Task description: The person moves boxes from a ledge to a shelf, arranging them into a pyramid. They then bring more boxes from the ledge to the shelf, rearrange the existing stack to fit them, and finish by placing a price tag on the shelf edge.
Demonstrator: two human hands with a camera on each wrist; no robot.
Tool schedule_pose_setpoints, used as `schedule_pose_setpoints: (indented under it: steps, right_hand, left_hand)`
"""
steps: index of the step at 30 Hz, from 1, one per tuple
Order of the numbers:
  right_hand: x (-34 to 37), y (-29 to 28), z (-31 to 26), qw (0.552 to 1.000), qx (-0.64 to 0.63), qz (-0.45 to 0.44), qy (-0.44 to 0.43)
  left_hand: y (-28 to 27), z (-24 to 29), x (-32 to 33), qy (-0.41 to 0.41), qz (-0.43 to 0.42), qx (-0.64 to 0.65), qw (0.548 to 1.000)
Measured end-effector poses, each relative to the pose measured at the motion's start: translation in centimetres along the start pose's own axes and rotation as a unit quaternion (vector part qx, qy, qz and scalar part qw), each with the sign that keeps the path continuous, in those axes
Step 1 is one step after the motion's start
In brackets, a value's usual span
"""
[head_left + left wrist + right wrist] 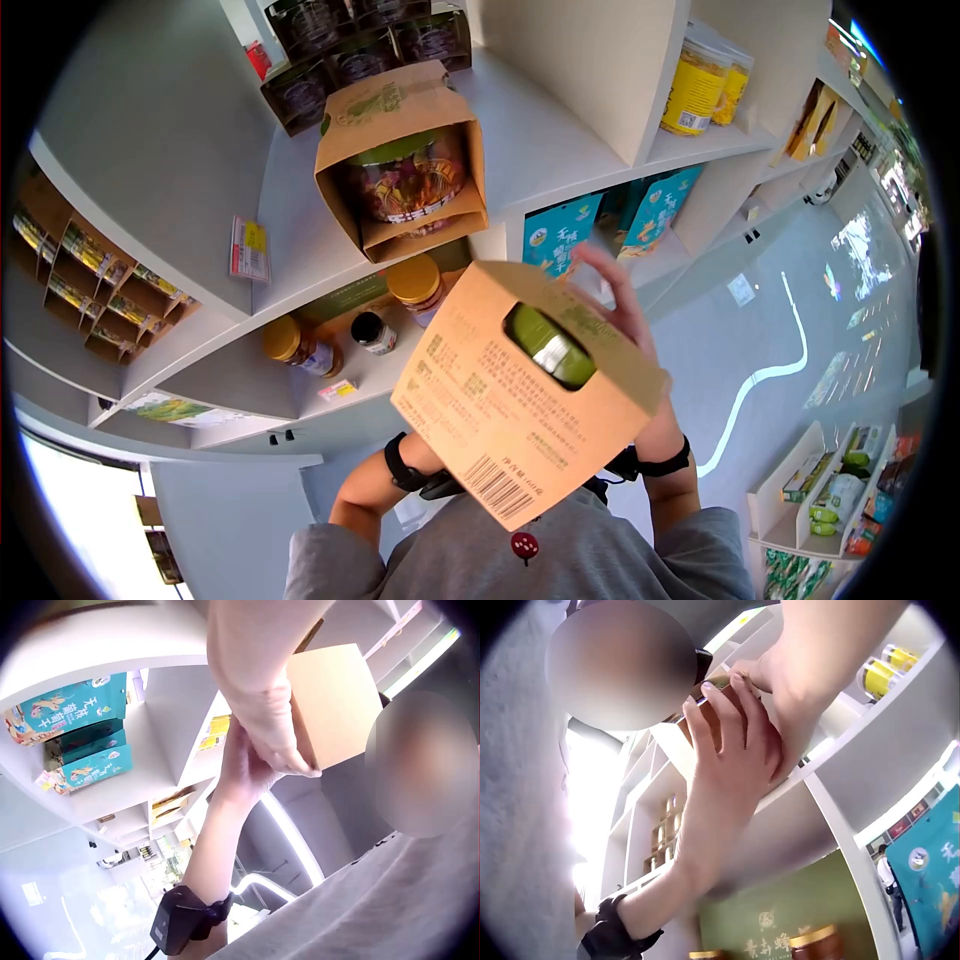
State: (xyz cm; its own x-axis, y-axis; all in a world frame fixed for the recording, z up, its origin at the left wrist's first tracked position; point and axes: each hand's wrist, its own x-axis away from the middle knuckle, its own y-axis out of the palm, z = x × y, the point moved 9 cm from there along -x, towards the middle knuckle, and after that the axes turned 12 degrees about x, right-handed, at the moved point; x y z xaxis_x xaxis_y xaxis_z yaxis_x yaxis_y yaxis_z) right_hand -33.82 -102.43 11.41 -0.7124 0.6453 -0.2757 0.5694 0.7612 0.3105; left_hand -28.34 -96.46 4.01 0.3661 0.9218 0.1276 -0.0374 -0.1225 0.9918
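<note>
Held up before the chest is a kraft cardboard box point(510, 400), tilted, with printed text, a barcode and a cutout showing a green lid point(550, 345). My right hand point(622, 300) grips its right side, fingers showing above the edge. In the head view the box hides my left hand; the right wrist view shows the left hand point(731, 742) with fingers spread around the box. Just beyond, on the shelf, stands a similar carton point(400, 160), its open side exposing a jar with a green lid and mixed dried contents.
Behind that carton are stacked dark packs point(365, 50). The lower shelf holds gold-lidded jars point(300, 345) and a small black-capped bottle point(373, 333). Blue packages point(560, 235) and yellow canisters point(700, 85) stand to the right. A price tag point(250, 250) is at the shelf edge.
</note>
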Motion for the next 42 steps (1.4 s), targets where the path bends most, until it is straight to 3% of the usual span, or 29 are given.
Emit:
schedule_pose_setpoints:
  steps: [5,9,12,15,19,20,21,23,25,26,27,29,31,32,33,35,37,38,40,41,42]
  right_hand:
    - [0.4,-4.5,-4.3,0.985,0.093,0.12,-0.086]
    - [0.5,-6.7,-8.9,0.956,0.197,0.15,-0.157]
    - [-0.2,-7.9,-11.3,0.92,0.303,0.154,-0.193]
    - [-1.3,-7.9,-12.7,0.884,0.377,0.186,-0.203]
    - [-4.1,-7.1,-13.7,0.856,0.428,0.186,-0.222]
    - [-4.6,-6.8,-13.6,0.869,0.39,0.184,-0.244]
    - [-5.2,-6.2,-13.4,0.864,0.403,0.17,-0.249]
    - [-6.2,-5.1,-13.6,0.85,0.429,0.144,-0.269]
    - [-6.4,-3.2,-13.8,0.844,0.432,0.138,-0.287]
    - [-6.2,-2.8,-14.0,0.839,0.439,0.142,-0.29]
    - [-6.1,-2.4,-14.0,0.833,0.446,0.146,-0.293]
    - [-6.3,-2.3,-14.0,0.848,0.422,0.152,-0.284]
    - [-6.7,-2.5,-13.8,0.866,0.397,0.15,-0.264]
    - [-6.8,-2.6,-13.7,0.869,0.394,0.15,-0.26]
    - [-7.1,-2.6,-13.5,0.871,0.391,0.151,-0.255]
    - [-7.5,-2.5,-13.2,0.876,0.384,0.144,-0.254]
    - [-7.7,-2.3,-13.1,0.879,0.373,0.137,-0.262]
    - [-7.8,-2.2,-13.0,0.88,0.375,0.132,-0.259]
    - [-8.2,-2.0,-12.9,0.882,0.377,0.127,-0.254]
    - [-8.5,-1.9,-12.8,0.883,0.377,0.123,-0.251]
    - [-8.7,-1.9,-12.8,0.883,0.376,0.127,-0.25]
  left_hand:
    - [1.2,0.1,-1.0,0.006,-0.025,-0.05,0.998]
    - [2.3,2.4,-0.3,0.072,-0.073,-0.22,0.97]
    - [3.1,4.7,1.0,0.148,-0.101,-0.346,0.921]
    - [4.3,7.0,3.2,0.245,-0.077,-0.481,0.838]
    - [7.0,9.2,6.4,0.366,-0.042,-0.566,0.738]
    - [7.6,9.6,7.2,0.391,-0.036,-0.574,0.718]
    - [8.1,10.0,8.2,0.416,-0.019,-0.592,0.69]
    - [10.2,10.5,10.1,0.498,0.02,-0.659,0.564]
    - [12.5,10.8,12.5,0.615,0.055,-0.707,0.345]
    - [13.1,11.2,13.4,0.659,0.099,-0.651,0.364]
    - [13.9,11.6,14.0,0.696,0.108,-0.655,0.275]
    - [16.2,11.7,13.4,0.699,0.181,-0.67,0.173]
    - [17.4,12.5,11.6,0.649,0.253,-0.706,0.128]
    - [17.3,13.5,10.6,0.608,0.277,-0.735,0.117]
    - [17.2,14.4,10.5,0.617,0.267,-0.729,0.126]
    - [17.8,14.0,12.1,0.656,0.249,-0.711,0.041]
    - [17.3,14.3,14.6,0.694,0.255,-0.664,0.114]
    - [15.6,15.9,16.0,0.697,0.245,-0.634,0.227]
    - [13.7,16.7,17.1,0.696,0.069,-0.523,0.488]
    - [12.6,16.8,16.9,0.656,-0.002,-0.459,0.599]
    - [11.7,16.9,17.0,0.611,-0.057,-0.403,0.679]
